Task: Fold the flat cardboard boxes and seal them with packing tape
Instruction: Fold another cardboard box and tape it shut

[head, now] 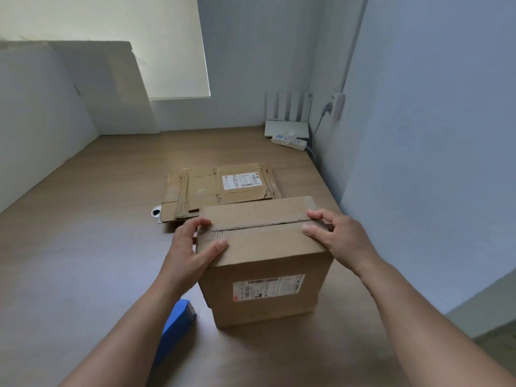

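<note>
One folded box [265, 263], two hands gripping, one flat box [220, 188]

One folded box [265, 263], one flat box [220, 188], one blue object [178, 325], one router [287, 118], one power strip [289, 141]; two hands: left hand [192, 247], right hand [337, 238].

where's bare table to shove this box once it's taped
The widest bare stretch of table lies left of the folded box, between the left wall and the flat cardboard. Another runs behind the flat cardboard to the white board. Crowded: the far right corner with router and power strip, and by the blue object.
</note>
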A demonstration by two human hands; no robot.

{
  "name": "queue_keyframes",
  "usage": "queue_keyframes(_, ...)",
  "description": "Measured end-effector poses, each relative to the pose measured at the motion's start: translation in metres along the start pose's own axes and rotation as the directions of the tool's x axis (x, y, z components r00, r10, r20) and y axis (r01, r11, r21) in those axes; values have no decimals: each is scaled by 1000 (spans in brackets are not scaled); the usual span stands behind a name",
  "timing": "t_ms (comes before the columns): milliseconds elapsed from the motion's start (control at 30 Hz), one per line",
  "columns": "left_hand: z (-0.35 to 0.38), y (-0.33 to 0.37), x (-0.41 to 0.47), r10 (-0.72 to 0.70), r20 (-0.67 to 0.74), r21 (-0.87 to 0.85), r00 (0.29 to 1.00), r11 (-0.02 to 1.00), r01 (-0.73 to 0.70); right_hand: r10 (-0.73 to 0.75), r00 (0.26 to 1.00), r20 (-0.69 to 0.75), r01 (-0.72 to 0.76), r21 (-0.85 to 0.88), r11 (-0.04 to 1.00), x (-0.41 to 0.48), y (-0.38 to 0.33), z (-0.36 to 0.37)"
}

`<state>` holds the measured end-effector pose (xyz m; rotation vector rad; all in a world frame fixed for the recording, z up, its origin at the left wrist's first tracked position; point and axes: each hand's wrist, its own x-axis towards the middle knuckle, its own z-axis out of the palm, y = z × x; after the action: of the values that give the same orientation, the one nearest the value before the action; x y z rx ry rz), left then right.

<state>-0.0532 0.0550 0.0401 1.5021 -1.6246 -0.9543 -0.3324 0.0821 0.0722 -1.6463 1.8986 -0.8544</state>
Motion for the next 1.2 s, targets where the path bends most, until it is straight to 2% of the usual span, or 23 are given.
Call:
queue_keyframes(133,-4,-2,-6,-17,27,12,999,1000,17,3,1000,-6,-3,-22,1000,-15,-2,0)
queue_keyframes(300,-3,-11,-44,8,-43,1,999,1000,-8,0,1000,3,0,9,1000,-42,5,-2)
queue_keyframes(467,3,-4,-15,-31,-70,-24,997,999,29,0,1000,31,1,-45,999,-13,-1,2)
queue_keyframes(700,-1,-6,-4,-28,-45,21,999,999,29,1,999,41,-2,32,999,-6,2,6)
queue_keyframes(867,2,0,-27,-31,-37,-26,999,999,30,4,985,174,-38,194,980,-21,13,-9)
queue_keyframes(1033,-10,30,-20,-5,-81,-70,997,998,-1,-52,998,24,47,184,982,-13,-8,-36)
queue_keyframes(1200,-3,27,-12,-18,-86,-19,996,1000,16,-31,997,67,26,87,996,1,-13,-40)
